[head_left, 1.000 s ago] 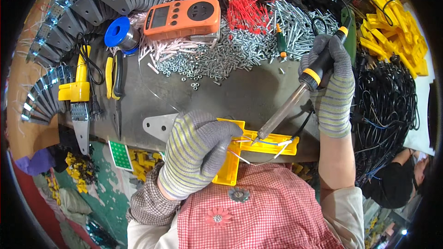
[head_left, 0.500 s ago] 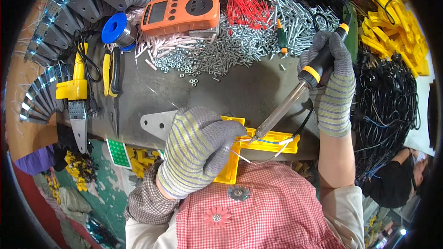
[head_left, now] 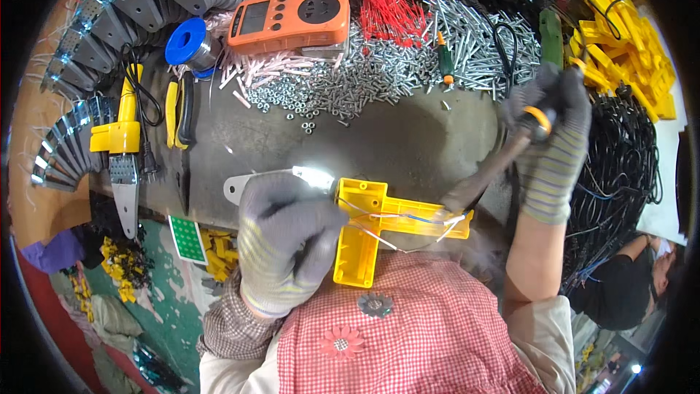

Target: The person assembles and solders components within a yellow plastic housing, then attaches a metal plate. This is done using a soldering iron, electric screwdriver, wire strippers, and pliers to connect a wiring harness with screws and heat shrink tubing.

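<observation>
My right hand (head_left: pixel 558 138), in a striped grey glove, is wrapped round the handle of a soldering iron (head_left: pixel 503 157). Motion blurs the iron, whose shaft slants down-left over the right end of a yellow plastic housing (head_left: pixel 356 248). The T-shaped housing is open upward, with white and blue wires (head_left: pixel 415 217) along its arm. My gloved left hand (head_left: pixel 284 237) is closed beside the housing's left edge, fingertips near the wire ends; what it pinches is hidden. Behind that hand lies a grey metal plate (head_left: pixel 235 188) with a hole and a shiny end.
Across the back are a blue solder spool (head_left: pixel 186 42), an orange meter (head_left: pixel 288 22), piles of screws (head_left: pixel 343 91), red pins (head_left: pixel 390 11) and a green screwdriver (head_left: pixel 445 62). Pliers (head_left: pixel 181 113) and a finished-looking yellow tool (head_left: pixel 120 135) lie left; black cables (head_left: pixel 616 168) heap right.
My right hand has swung the iron up and right, off the wires. My left hand has drawn slightly left, uncovering more of the housing. The solder strand no longer shows leading to it.
</observation>
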Demonstrator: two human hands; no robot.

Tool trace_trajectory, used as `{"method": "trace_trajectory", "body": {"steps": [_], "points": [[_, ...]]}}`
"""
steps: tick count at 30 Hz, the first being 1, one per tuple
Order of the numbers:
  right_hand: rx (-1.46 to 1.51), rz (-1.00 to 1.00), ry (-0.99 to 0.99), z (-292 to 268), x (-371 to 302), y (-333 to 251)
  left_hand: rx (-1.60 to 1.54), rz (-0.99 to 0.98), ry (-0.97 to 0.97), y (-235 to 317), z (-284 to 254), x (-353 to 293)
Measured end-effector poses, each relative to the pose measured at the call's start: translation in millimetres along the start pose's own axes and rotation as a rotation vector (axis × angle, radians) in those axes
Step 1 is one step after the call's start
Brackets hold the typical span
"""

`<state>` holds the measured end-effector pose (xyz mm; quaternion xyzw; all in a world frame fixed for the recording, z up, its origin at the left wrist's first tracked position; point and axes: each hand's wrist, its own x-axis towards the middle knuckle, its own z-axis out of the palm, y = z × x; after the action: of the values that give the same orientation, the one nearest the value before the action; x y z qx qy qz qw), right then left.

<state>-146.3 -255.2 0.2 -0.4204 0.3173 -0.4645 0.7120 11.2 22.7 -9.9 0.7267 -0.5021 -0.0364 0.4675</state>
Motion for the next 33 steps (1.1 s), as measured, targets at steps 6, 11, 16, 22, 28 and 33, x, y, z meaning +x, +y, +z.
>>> {"method": "trace_trajectory", "body": {"steps": [6, 11, 16, 22, 28, 33], "points": [[0.088, 0.017, -0.143, -10.3, -31.6, -12.0, 0.002, 0.117, -0.299, 13.1, -10.6, -4.5], [0.017, 0.028, -0.047, -8.3, -48.5, 4.8, -0.003, 0.053, -0.351, 11.4, -1.8, -5.7], [-0.105, -0.020, 0.169, 21.4, -56.4, 8.2, -0.017, 0.064, -0.338, 10.1, 4.2, -7.9], [-0.054, 0.009, -0.025, -18.5, -52.9, 13.5, 0.006, 0.077, -0.356, 10.7, 6.2, -8.0], [-0.086, 0.000, -0.016, -19.1, -56.8, 14.8, -0.055, 0.123, -0.301, 12.1, 13.4, 0.2], [-0.085, -0.017, -0.066, -22.4, -52.3, 12.2, -0.057, 0.179, -0.211, 10.3, 14.5, 4.3]]}}
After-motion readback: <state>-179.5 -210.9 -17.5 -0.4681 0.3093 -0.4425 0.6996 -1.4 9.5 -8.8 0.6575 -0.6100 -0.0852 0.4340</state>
